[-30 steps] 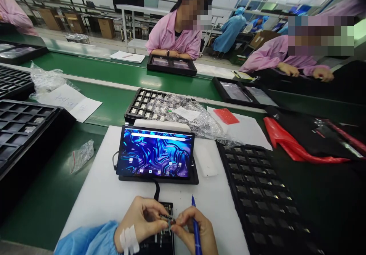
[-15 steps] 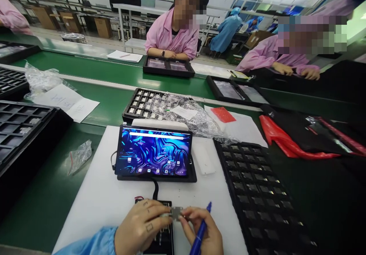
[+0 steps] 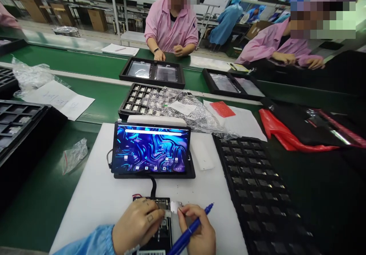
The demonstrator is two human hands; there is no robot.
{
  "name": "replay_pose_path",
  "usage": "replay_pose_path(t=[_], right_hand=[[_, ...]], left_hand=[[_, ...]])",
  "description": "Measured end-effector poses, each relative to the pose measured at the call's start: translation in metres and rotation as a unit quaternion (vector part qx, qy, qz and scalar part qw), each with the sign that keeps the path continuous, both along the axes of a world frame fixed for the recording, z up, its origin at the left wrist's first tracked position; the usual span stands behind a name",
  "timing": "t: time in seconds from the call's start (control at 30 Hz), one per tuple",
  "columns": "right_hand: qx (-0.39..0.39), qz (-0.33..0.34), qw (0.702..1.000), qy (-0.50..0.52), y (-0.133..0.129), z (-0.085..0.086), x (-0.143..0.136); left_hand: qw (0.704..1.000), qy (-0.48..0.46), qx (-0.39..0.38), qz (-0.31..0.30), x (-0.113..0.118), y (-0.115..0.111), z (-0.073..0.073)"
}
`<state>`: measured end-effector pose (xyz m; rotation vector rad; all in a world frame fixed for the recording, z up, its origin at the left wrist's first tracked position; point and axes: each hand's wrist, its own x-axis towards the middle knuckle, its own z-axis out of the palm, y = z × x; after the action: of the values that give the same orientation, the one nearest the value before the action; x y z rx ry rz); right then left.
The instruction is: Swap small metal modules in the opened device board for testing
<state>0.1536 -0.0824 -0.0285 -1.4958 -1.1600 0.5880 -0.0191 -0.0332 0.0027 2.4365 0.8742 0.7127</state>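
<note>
My right hand [image 3: 200, 230] pinches a small silver metal-faced module [image 3: 176, 207] between thumb and fingertips. A blue marker pen [image 3: 188, 232] also rests in that hand, tip pointing up and right. My left hand [image 3: 138, 224] lies over an opened black device with a circuit board [image 3: 164, 236]. Its fingers are bent together at the board's right edge, next to a small pale strip; what they hold, if anything, is hidden. From the device a black ribbon cable [image 3: 153, 187] runs up to a tablet screen [image 3: 151, 148], lit and leaning on a stand.
A black compartment tray [image 3: 251, 182] of small modules lies to the right, another tray [image 3: 134, 98] under bubble wrap [image 3: 183, 108] behind the screen. Stacked black trays [image 3: 25, 133] stand left. Across the green bench, co-workers in pink [image 3: 171, 26] sit by framed trays [image 3: 153, 72].
The module has left my left fingertips; only my right hand holds it, now with a brighter face showing. My left fingers have drawn back onto the board. A co-worker's tray opposite has slid left.
</note>
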Motion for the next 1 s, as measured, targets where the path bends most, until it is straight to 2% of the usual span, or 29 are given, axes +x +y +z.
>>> replay_pose_path(t=[0.47, 0.6, 0.73, 0.87, 0.93, 1.0], right_hand=[[-0.002, 0.014, 1.0, 0.004, 0.0015, 0.0012, 0.0], [-0.013, 0.017, 1.0, 0.007, -0.001, -0.0002, 0.0016], [-0.014, 0.027, 1.0, 0.004, -0.0018, -0.0011, 0.0041], [-0.017, 0.016, 1.0, -0.003, -0.0012, -0.0037, 0.003], [-0.021, 0.002, 1.0, 0.001, -0.0022, -0.0055, -0.0004], [-0.025, -0.04, 0.999, 0.024, -0.004, -0.0065, -0.0042]], left_hand=[[1.0, 0.005, -0.01, -0.004, -0.0012, -0.0021, -0.002], [0.999, 0.022, 0.031, 0.003, -0.0002, -0.0015, -0.0017], [0.994, 0.087, 0.071, -0.003, 0.0034, -0.0027, -0.0023], [0.988, 0.125, 0.086, 0.005, 0.0075, -0.0039, -0.0011], [0.991, 0.106, 0.079, 0.014, 0.008, -0.0034, 0.0007], [0.995, 0.068, 0.065, 0.016, 0.0067, -0.0027, 0.0026]])
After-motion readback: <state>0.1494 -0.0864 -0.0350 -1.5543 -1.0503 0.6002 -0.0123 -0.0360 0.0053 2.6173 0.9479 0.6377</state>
